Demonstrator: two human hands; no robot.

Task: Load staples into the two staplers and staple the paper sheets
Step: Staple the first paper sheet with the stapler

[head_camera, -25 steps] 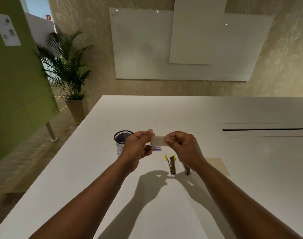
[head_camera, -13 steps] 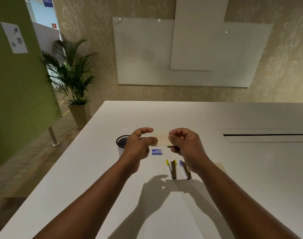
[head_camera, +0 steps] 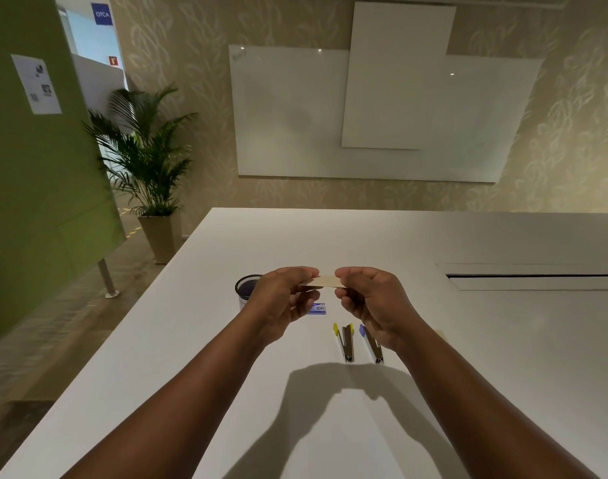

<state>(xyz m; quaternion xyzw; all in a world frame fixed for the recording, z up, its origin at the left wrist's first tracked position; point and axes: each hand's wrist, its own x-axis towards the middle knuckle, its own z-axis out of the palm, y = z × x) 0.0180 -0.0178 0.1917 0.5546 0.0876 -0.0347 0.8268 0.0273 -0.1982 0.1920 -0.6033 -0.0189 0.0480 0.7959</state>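
Note:
My left hand [head_camera: 278, 300] and my right hand [head_camera: 370, 300] pinch the two ends of small beige paper sheets [head_camera: 325, 281], held nearly flat above the white table [head_camera: 503, 357]. Below them a yellow-tipped stapler [head_camera: 344, 341] lies open on the table. A blue-tipped stapler [head_camera: 371, 344] lies just right of it, partly hidden by my right wrist. A small blue staple box [head_camera: 317, 308] rests on the table under the sheets. A corner of more beige paper [head_camera: 441, 334] shows right of my right forearm.
A black mesh cup [head_camera: 244, 288] stands left of my left hand. A long cable slot [head_camera: 534, 276] is cut into the table at the right. A potted palm [head_camera: 147, 167] and a green partition [head_camera: 36, 184] stand beyond the table's left edge.
The sheets have tilted from facing me to nearly edge-on and flat. The camera has tipped up a little, so hands and staplers sit lower in view.

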